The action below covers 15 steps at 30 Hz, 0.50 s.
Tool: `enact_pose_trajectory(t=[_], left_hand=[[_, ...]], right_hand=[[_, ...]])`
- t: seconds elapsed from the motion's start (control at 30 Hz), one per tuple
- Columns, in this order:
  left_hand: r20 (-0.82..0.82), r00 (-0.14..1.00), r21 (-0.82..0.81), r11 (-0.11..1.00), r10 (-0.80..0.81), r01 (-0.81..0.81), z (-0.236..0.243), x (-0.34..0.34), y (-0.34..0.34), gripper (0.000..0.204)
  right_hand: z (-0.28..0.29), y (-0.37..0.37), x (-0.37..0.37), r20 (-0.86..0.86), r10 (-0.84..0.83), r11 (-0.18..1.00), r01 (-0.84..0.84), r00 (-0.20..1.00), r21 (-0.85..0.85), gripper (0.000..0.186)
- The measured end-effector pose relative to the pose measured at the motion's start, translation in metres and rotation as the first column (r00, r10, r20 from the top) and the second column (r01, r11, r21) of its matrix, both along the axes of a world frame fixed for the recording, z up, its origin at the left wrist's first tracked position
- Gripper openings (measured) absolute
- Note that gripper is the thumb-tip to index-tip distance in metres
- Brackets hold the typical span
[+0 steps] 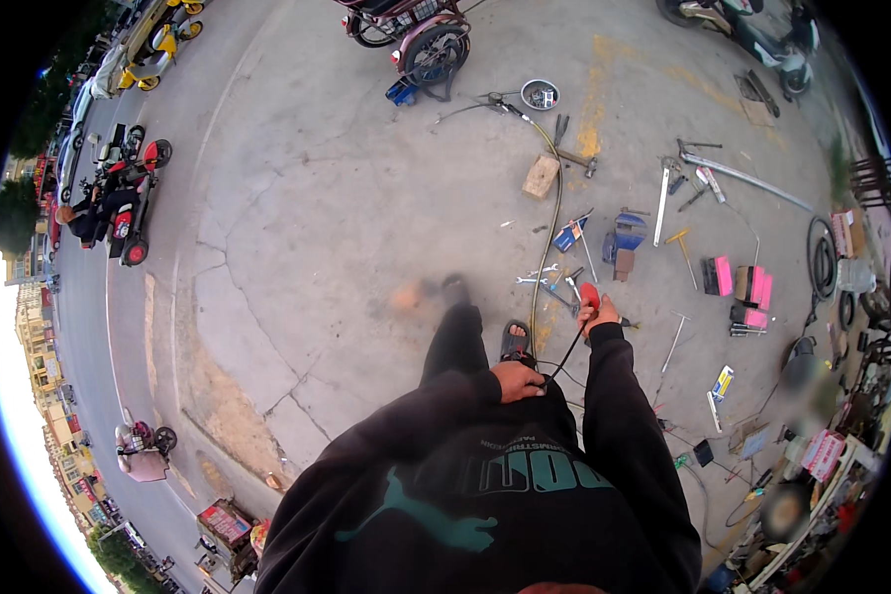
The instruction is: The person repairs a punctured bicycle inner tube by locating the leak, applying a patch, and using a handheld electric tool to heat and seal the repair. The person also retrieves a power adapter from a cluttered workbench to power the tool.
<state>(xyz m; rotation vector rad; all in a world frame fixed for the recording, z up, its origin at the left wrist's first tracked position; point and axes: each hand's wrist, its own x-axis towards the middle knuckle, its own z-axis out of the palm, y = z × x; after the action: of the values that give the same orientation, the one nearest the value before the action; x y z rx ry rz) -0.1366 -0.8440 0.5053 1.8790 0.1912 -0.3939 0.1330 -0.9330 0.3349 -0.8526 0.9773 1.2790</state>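
Where the grip is, near the centre of the view, our right hand (604, 318) is closed around a small red piece (590, 295) held out in front of us. From it a thin black line, cord or rod we cannot tell, slants down to our left hand (518, 382), whose fingers are curled shut on its lower end, close against our body. The red piece sits above and to the right of that left hand, over the ground.

Just beyond our hands we see one foot in a dark open sandal (515, 340), and next to it a long yellowish hose (559, 188) curving away across the concrete (317, 198). Close to the hose lie several wrenches (532, 280), a blue box (567, 236) and a blue vise (626, 238).

Farther ahead are a tan block (542, 176), a hammer (576, 158) and a round metal bowl (524, 95) with small parts in it. To our right lie a yellow T-shaped tool (685, 252), pink-and-black blocks (752, 287) and a coiled black hose (811, 259). At the far top stands a tricycle (436, 54); on the road to our left, a person (94, 220) is on a red vehicle (129, 223)
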Motion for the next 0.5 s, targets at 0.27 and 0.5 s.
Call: enact_pose_trajectory(t=[0.27,0.5], left_hand=[[-0.047,0.995,0.134,0.988,0.085,-0.078,-0.030,-0.080,0.080,0.041],[-0.283,0.948,0.270,0.961,0.144,-0.065,-0.073,-0.214,0.216,0.042]], right_hand=[[0.106,0.123,-0.061,0.421,0.170,0.939,-0.277,0.891,0.206,0.034],[0.150,0.191,-0.137,0.841,0.335,0.876,-0.470,0.425,-0.111,0.045]])
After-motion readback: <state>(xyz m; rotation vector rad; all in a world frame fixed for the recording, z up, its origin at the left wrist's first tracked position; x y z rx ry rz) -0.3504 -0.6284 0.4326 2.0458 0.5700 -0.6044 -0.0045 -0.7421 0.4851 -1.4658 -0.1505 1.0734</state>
